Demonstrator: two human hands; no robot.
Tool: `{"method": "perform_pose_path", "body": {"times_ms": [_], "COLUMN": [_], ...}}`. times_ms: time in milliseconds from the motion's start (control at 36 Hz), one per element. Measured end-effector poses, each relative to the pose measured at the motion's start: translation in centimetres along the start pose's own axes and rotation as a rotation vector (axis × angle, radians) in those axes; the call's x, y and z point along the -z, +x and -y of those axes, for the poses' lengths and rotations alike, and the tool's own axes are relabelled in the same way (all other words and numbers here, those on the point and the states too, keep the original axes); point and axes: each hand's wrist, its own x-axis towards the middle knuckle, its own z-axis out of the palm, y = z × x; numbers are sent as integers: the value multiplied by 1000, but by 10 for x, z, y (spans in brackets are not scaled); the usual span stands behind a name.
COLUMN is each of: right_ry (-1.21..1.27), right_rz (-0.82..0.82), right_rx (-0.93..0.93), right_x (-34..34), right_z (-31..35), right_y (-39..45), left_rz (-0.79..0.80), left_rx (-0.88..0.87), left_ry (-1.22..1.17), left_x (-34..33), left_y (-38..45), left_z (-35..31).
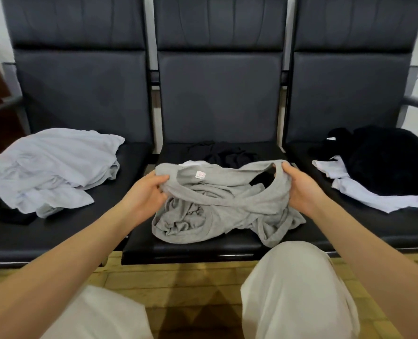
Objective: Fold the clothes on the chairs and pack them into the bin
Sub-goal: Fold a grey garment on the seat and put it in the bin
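Hands (144, 194) – grip grey shirt (217, 206) | black garment (225, 155) behind | pale pile (49, 167) left

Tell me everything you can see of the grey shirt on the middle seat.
The grey shirt looks like soft jersey knit, crumpled and unfolded, its neckline facing up with a small white label inside. It lies on the middle seat, partly over dark and white clothes behind it. The left hand and right hand each grip its upper edge.

Single head-worn view, angled forward and down, close over chairs (217, 241).
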Motion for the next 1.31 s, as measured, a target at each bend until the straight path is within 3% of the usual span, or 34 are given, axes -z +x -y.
{"method": "perform_pose_path", "body": {"times_ms": [139, 278, 417, 500, 639, 861, 1083, 1306], "right_ry": [38, 20, 32, 28, -146, 97, 174, 299], "right_rz": [-33, -7, -97, -42, 87, 119, 245, 352], "right_rx": [-44, -50, 136, 199, 268, 494, 752, 868], "right_x": [-2, -14, -38, -62, -114, -182, -223, -249], "right_z": [2, 18, 59, 99, 160, 243, 309, 351], "right_y": [-4, -8, -1, 1, -8, -41, -93, -124], "left_rz": [-124, -183, -272, -352, -368, -464, -172, 42], "left_rx": [100, 159, -48, -170, -301, -610, -724, -727], "left_ry": [213, 619, 520, 361, 303, 305, 425, 167], "left_x": [0, -8, -36, -56, -93, -154, -209, -256], "left_y": [2, -2, 21, 36, 49, 42, 16, -8], "left_z": [10, 23, -21, -71, -154, -257, -334, -389]}}
